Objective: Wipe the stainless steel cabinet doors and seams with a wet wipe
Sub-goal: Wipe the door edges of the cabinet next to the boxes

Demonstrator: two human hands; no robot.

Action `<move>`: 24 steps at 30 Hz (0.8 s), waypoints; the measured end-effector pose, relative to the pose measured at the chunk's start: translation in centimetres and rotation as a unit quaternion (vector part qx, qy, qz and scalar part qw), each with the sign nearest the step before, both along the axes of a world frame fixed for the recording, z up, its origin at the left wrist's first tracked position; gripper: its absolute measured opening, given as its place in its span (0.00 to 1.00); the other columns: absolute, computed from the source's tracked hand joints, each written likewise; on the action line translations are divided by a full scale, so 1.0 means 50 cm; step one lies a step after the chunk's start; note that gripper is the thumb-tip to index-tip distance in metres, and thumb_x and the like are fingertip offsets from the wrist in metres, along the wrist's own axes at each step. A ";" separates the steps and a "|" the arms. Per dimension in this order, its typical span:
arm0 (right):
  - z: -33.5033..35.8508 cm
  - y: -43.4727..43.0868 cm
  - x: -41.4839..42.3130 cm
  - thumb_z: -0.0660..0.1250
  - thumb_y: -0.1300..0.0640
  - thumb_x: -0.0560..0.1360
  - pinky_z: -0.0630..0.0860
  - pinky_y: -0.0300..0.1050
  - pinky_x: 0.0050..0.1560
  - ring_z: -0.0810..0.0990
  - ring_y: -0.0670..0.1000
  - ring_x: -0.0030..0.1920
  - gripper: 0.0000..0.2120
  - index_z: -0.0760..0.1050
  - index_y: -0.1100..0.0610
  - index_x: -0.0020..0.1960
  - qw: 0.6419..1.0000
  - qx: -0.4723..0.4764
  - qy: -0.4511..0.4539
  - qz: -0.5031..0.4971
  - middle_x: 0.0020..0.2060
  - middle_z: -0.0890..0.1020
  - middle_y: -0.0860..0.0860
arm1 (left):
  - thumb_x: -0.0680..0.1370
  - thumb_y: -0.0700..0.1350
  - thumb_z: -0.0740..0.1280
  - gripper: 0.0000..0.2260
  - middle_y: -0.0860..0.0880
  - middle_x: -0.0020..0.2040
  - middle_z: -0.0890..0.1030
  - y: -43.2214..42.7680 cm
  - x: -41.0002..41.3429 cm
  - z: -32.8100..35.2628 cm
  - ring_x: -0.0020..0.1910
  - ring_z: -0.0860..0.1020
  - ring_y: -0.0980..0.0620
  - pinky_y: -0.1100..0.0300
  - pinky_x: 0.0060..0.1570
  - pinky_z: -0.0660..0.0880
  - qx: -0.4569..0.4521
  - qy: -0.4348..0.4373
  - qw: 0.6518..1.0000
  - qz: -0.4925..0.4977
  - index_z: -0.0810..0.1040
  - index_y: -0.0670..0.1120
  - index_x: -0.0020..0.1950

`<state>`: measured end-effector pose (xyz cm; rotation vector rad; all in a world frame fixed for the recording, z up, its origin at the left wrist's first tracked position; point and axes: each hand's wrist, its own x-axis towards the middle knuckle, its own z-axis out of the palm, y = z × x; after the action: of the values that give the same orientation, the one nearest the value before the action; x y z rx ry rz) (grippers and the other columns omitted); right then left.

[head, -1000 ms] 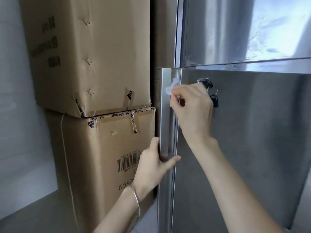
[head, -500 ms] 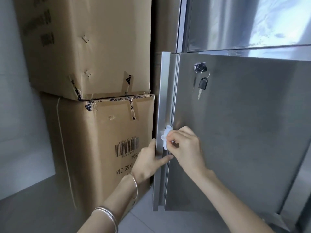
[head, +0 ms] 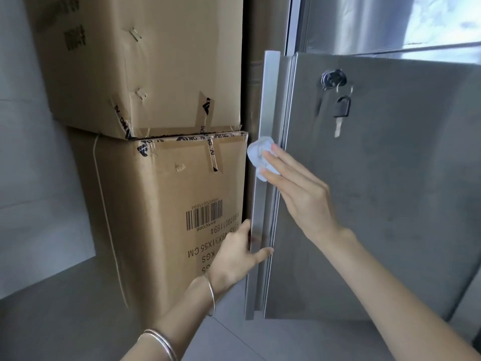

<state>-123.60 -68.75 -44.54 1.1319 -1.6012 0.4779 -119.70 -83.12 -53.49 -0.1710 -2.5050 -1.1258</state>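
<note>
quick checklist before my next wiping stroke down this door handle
1. Contact: wet wipe pressed on the handle strip by straight fingers of the right hand: ok.
2. Bracing: left hand grips the strip lower down, holding the door: ok.
3. Downward path: not ok, the left hand sits on it.
4. Snags: key hanging from the lock, apart from both hands: ok.
5. Wipe moisture: cannot tell.

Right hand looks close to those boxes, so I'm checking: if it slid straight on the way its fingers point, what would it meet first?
The right hand points up-left over the wet wipe; past the door handle, likely the upper cardboard box at its lower corner, though depth is unclear.
</note>
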 end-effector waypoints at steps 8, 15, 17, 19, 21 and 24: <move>-0.025 0.005 -0.002 0.66 0.68 0.76 0.77 0.50 0.56 0.77 0.53 0.57 0.11 0.79 0.67 0.57 0.998 0.014 -0.035 0.042 0.54 0.80 0.60 | 0.72 0.52 0.74 0.21 0.45 0.46 0.78 0.003 0.004 0.007 0.41 0.75 0.49 0.53 0.47 0.74 -0.001 -0.008 1.000 0.001 0.69 0.42 0.53; -0.019 -0.008 0.012 0.58 0.69 0.79 0.70 0.35 0.50 0.72 0.53 0.48 0.12 0.80 0.65 0.56 0.999 -0.039 0.032 -0.018 0.43 0.82 0.58 | 0.68 0.55 0.76 0.27 0.38 0.50 0.81 -0.018 0.014 0.008 0.47 0.79 0.41 0.44 0.51 0.76 0.014 -0.062 0.996 -0.069 0.70 0.42 0.58; -0.055 0.004 0.026 0.58 0.68 0.79 0.70 0.35 0.50 0.72 0.51 0.50 0.13 0.80 0.64 0.56 1.000 -0.003 0.010 -0.011 0.46 0.81 0.57 | 0.66 0.56 0.77 0.33 0.44 0.59 0.80 -0.042 0.023 0.032 0.59 0.78 0.47 0.45 0.63 0.72 0.043 -0.119 0.980 -0.152 0.70 0.43 0.64; -0.069 0.010 0.025 0.59 0.62 0.81 0.69 0.33 0.51 0.72 0.44 0.53 0.12 0.80 0.60 0.57 1.000 -0.023 -0.001 0.003 0.50 0.80 0.50 | 0.64 0.59 0.75 0.38 0.47 0.67 0.75 -0.067 0.037 0.081 0.67 0.73 0.50 0.47 0.68 0.68 0.108 -0.147 0.947 -0.266 0.68 0.47 0.69; -0.081 0.015 0.030 0.62 0.54 0.80 0.68 0.30 0.53 0.71 0.36 0.56 0.10 0.79 0.50 0.58 0.997 -0.061 -0.038 0.022 0.53 0.76 0.38 | 0.61 0.65 0.76 0.42 0.45 0.67 0.74 -0.073 0.041 0.161 0.65 0.74 0.47 0.48 0.66 0.71 0.217 -0.100 0.917 -0.319 0.68 0.47 0.68; -0.114 0.022 0.045 0.67 0.63 0.77 0.70 0.33 0.55 0.72 0.41 0.56 0.13 0.77 0.56 0.61 0.999 -0.032 -0.020 0.001 0.54 0.75 0.44 | 0.69 0.65 0.69 0.37 0.43 0.57 0.74 -0.030 0.023 0.283 0.55 0.72 0.47 0.52 0.57 0.72 0.243 0.012 0.931 -0.273 0.68 0.39 0.66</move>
<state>-121.37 -67.64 -50.23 1.0814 -1.6081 0.5522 -118.57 -84.62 -39.36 -0.7652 -2.1181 -1.9029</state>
